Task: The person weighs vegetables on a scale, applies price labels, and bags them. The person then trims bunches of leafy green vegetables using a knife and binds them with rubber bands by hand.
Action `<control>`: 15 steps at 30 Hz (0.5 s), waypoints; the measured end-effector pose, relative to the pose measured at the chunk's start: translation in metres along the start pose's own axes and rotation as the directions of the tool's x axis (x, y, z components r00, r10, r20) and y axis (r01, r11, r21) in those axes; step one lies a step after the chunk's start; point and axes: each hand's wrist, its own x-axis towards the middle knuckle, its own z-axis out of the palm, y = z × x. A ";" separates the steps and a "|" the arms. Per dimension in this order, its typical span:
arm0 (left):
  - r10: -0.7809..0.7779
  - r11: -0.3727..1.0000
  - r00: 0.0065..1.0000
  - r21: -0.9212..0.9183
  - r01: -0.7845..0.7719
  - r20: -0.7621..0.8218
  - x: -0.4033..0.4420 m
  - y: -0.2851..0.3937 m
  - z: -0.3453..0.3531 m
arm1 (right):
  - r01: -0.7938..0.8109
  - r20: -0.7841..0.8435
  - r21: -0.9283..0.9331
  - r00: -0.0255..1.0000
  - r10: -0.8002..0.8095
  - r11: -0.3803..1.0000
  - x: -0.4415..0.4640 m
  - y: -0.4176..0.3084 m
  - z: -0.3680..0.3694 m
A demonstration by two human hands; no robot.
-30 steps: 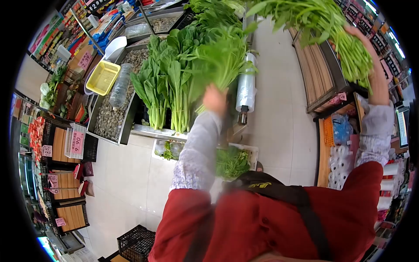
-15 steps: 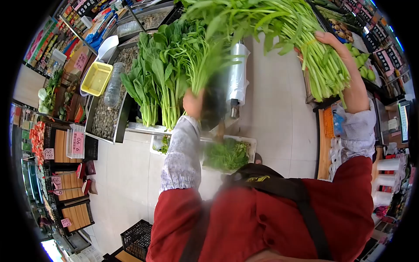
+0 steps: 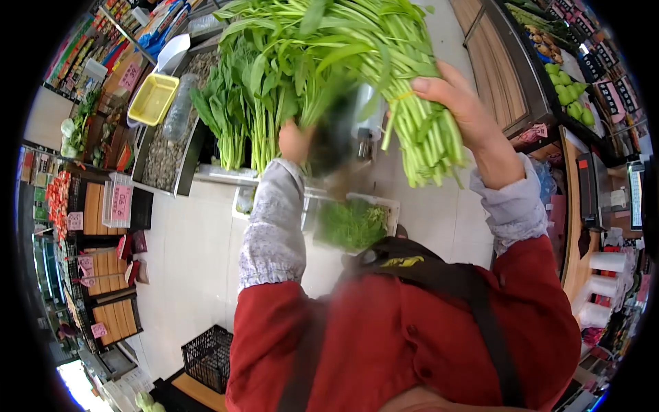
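A large bundle of long-stemmed greens (image 3: 422, 134), tied with a band, is gripped near its stems by my right hand (image 3: 463, 103). Its leaves reach left over the vegetable stand. My left hand (image 3: 295, 143) is closed around the lower stems of a smaller leafy bunch (image 3: 312, 103), which stands at the right end of the row. Left of that hand, broad-leaved greens (image 3: 264, 141) stand upright, stems toward me. The held bundle's leaves partly cover the row.
Left of the greens are a metal tray of shellfish (image 3: 161, 154), a yellow basket (image 3: 152, 99) and a plastic bottle (image 3: 180, 110). A plastic film roll (image 3: 367, 117) is behind the bundle. Below lies a white box of greens (image 3: 391, 206); a black crate (image 3: 208, 357) is lower left.
My right hand has carried the large bundle left and toward me, over the stand. My left hand has shifted left and slightly up, with the smaller bunch now beside the standing greens.
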 end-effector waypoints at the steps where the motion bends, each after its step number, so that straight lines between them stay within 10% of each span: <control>1: 0.026 0.999 0.999 -0.027 -0.026 -0.031 -0.005 -0.002 -0.008 | -0.015 0.010 0.008 1.000 0.015 1.000 -0.002 0.005 0.008; 4: 0.002 0.961 0.997 -0.277 -0.023 -0.078 -0.032 -0.007 -0.038 | 0.098 0.092 -0.185 0.992 -0.082 0.978 -0.008 0.016 0.025; 7: -0.128 0.379 0.969 -0.892 0.247 0.214 -0.091 0.016 -0.091 | 0.200 0.210 -0.249 0.966 -0.148 0.948 -0.011 0.052 0.038; 10: 0.080 -0.101 0.954 -0.950 0.296 0.289 -0.168 0.011 -0.114 | 0.286 0.345 -0.425 0.928 -0.138 0.859 -0.015 0.087 0.058; 15: -0.046 -0.087 0.990 -0.988 0.127 0.131 -0.234 0.069 -0.132 | 0.287 0.515 -0.288 0.851 -0.105 0.913 -0.035 0.134 0.102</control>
